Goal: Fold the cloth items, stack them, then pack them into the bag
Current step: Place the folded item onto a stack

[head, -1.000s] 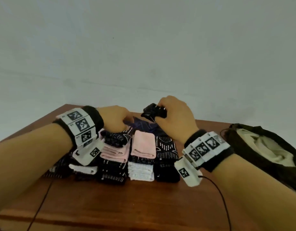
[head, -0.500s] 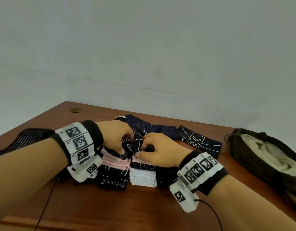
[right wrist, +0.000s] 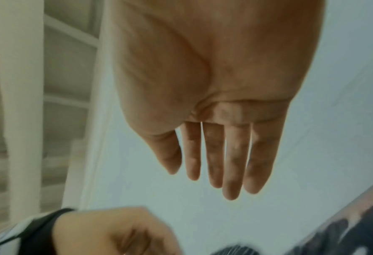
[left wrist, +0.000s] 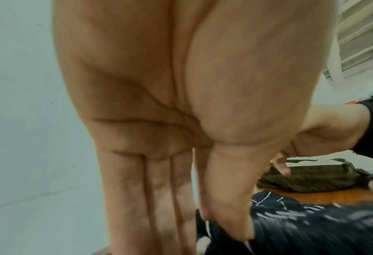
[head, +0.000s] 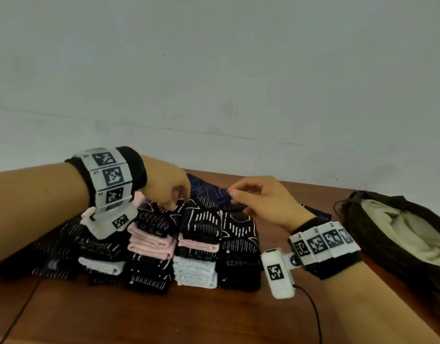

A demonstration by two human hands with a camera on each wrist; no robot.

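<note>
Several stacks of folded cloths (head: 196,259), black patterned, pink and white, stand side by side on the wooden table (head: 164,316). A folded black cloth with white dashes (head: 204,219) tops the middle stack. My left hand (head: 173,203) reaches down beside it with straight fingers; in the left wrist view the left hand (left wrist: 213,219) has its thumb tip touching black patterned cloth (left wrist: 311,224). My right hand (head: 238,197) hovers just right of that stack, its fingers relaxed and holding nothing, as the right hand (right wrist: 213,172) shows in the right wrist view. The open brown bag (head: 362,219) lies at the right.
An unfolded navy cloth (head: 214,194) lies behind the stacks and a black striped one (head: 52,249) spreads at the left. The bag shows a cream lining (head: 400,232). A thin black cable (head: 315,316) runs from my right wrist over the bare front of the table.
My right hand brought a folded black cloth down onto the middle stack, let it go and lifted away to the right. My left hand stayed at the stacks.
</note>
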